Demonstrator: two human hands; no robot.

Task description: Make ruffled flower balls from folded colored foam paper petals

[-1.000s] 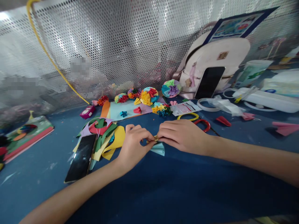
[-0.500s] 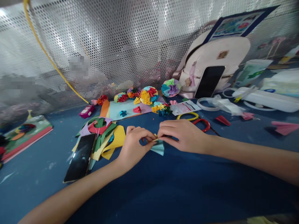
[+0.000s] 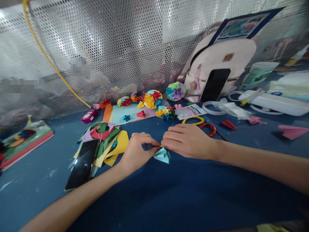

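Observation:
My left hand and my right hand meet above the blue table. The fingertips of both are pinched together on a small yellow piece of paper, mostly covered by the fingers. Right under the fingertips is a pleated light blue paper; whether it is joined to the yellow piece I cannot tell. Just behind my right hand are scissors with a yellow handle and a red handle. Coloured paper scraps lie left of my left hand, with a black phone on their edge.
Several paper flower balls sit at the back, before a perforated metal screen. Nearby are flat paper sheets and a purple box. A pale backpack has a second phone leaning on it. Pink folded papers lie right.
The light blue paper has shifted slightly down and looks more crumpled. My right fingers have closed in and moved a little left, covering more of the yellow piece.

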